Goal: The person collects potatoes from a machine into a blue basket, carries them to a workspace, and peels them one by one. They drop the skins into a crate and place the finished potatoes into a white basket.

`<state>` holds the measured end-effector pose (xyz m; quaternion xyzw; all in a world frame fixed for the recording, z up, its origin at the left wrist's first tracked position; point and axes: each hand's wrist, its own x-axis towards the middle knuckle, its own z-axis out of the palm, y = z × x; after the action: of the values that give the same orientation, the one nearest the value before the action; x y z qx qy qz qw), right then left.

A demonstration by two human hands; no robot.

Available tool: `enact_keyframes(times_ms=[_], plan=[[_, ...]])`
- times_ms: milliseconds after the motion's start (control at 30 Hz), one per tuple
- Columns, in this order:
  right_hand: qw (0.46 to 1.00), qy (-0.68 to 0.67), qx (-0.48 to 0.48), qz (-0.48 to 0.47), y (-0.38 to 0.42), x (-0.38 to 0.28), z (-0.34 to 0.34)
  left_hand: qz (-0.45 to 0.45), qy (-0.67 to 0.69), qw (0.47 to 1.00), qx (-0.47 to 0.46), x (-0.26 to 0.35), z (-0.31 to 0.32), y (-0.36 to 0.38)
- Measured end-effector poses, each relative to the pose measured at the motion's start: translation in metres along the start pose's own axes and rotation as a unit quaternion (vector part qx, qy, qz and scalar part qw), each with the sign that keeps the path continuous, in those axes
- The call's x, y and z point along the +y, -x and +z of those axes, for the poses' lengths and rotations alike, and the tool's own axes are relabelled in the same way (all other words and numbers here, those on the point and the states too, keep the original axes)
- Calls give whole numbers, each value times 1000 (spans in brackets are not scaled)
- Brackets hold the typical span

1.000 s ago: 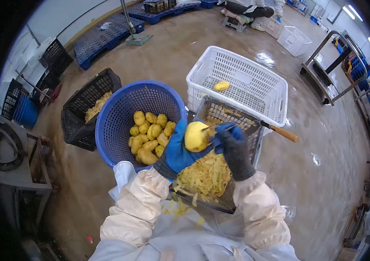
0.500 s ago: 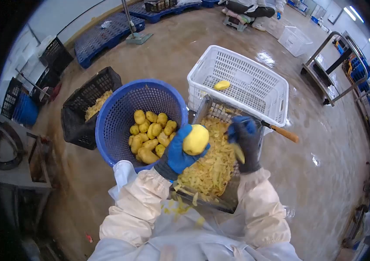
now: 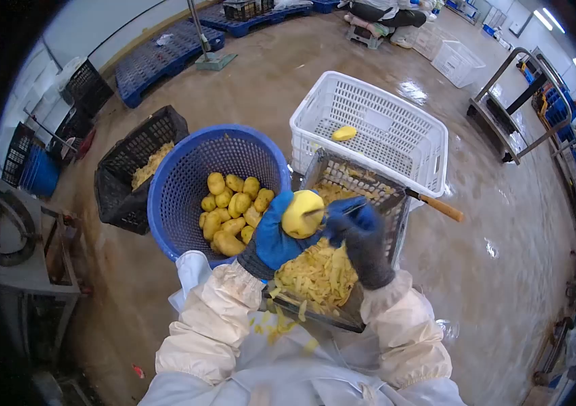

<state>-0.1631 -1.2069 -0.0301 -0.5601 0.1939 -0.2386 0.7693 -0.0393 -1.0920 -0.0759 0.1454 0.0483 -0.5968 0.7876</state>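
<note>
My left hand [image 3: 276,233], in a blue and grey glove, is closed around a mostly peeled yellow potato [image 3: 303,214] above the peel crate. In my right hand [image 3: 361,240], gloved the same way and smeared by motion, is a peeler [image 3: 316,212]; only its thin dark end shows against the potato's right side. Below both hands, a dark crate [image 3: 391,237] holds a heap of potato peelings [image 3: 318,277]. Left of it stands a blue perforated basket [image 3: 166,210] with several unpeeled potatoes [image 3: 230,210].
A white crate [image 3: 430,142] with one peeled potato [image 3: 344,133] stands beyond the peel crate. A wooden-handled knife [image 3: 440,207] lies across the crate edge. At left is a black crate [image 3: 115,193] with peelings. A trolley [image 3: 504,128] and a seated person [image 3: 389,13] are farther off.
My right hand has moved left to the potato, bringing the peeler against it. The strip of peel seen by that hand earlier no longer shows there. My left hand has turned the potato slightly.
</note>
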Motion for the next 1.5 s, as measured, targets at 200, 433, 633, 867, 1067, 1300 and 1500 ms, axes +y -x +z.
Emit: enact_keyframes(times_ms=[200,433,633,867,1067,1300,1500], plan=[[986,1,152,-64,-21,5,-14,-6,-25,998,-58,2,-7,2],[995,-50,9,81,-6,12,4,62,-218,974,-19,-6,3,-2],[997,-26,-18,66,-4,13,8,175,-510,837,-89,4,-35,-7],[996,-73,42,18,-20,9,-11,122,-388,914,-13,2,11,9],[989,-63,131,-12,-39,15,-55,35,-207,977,-25,0,13,7],[999,29,-14,-22,-4,20,3,0,-18,998,63,-7,4,-1],[995,-48,74,-41,-25,10,-17,-37,13,995,-92,-2,4,1]])
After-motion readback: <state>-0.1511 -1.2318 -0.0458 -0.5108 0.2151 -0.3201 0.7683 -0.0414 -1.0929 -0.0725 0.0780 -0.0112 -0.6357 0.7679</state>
